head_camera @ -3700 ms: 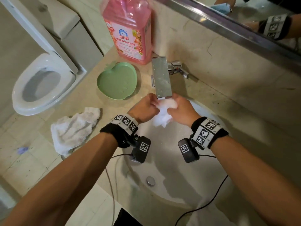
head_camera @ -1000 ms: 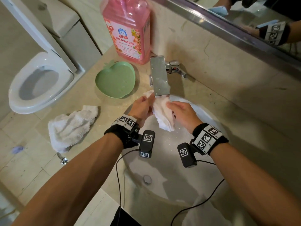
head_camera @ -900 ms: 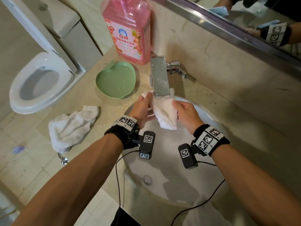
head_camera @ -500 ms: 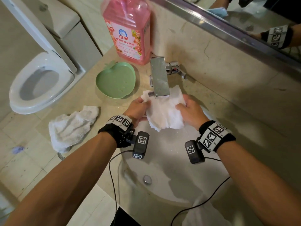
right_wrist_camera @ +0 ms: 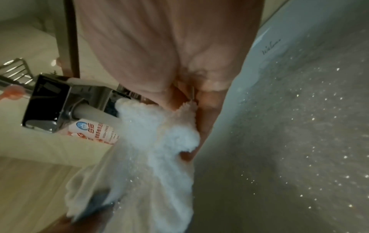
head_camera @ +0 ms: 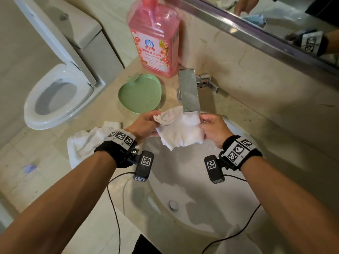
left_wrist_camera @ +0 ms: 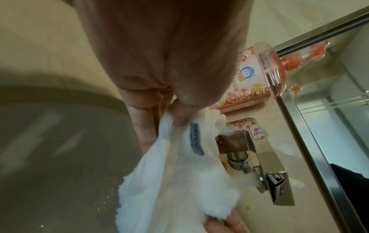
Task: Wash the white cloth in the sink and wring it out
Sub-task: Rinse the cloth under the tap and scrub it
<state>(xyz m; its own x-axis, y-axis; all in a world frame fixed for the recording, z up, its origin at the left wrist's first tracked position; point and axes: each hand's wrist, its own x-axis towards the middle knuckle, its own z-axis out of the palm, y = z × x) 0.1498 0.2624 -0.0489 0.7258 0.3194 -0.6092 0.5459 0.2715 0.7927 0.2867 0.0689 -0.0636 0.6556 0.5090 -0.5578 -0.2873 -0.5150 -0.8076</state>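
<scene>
Your left hand (head_camera: 145, 123) pinches the white cloth (head_camera: 180, 130) at its 9 o'clock edge, thumb and fingers curled into a bunched corner. Your right hand (head_camera: 213, 128) grips the opposite edge at 3 o'clock, fingers closed round the fabric. Between them the cloth hangs spread out, its upper edge directly under the spout of the chrome faucet (head_camera: 189, 90) and its lower edge drooping over the sink (head_camera: 192, 213). In the right wrist view a stream of water (right_wrist_camera: 95, 114) runs from the spout onto the cloth, which looks soaked and foamy there, though the blur makes the foam hard to judge. The left wrist view shows a grey label (left_wrist_camera: 196, 140) sewn on the cloth near your thumb.

On the worktop (head_camera: 110, 114), a green heart-shaped dish (head_camera: 140, 93) sits at 11 o'clock from the cloth, just beside the faucet. A pink detergent bottle (head_camera: 155, 37) stands upright behind it at 12 o'clock, against the wall. A second white towel (head_camera: 82, 143) lies crumpled at 9 o'clock, near the worktop edge and partly hidden by your left wrist. The drain plug (head_camera: 173, 205) lies at 6 o'clock in the basin. A toilet (head_camera: 55, 96) with its seat down stands well apart at 10 o'clock.
</scene>
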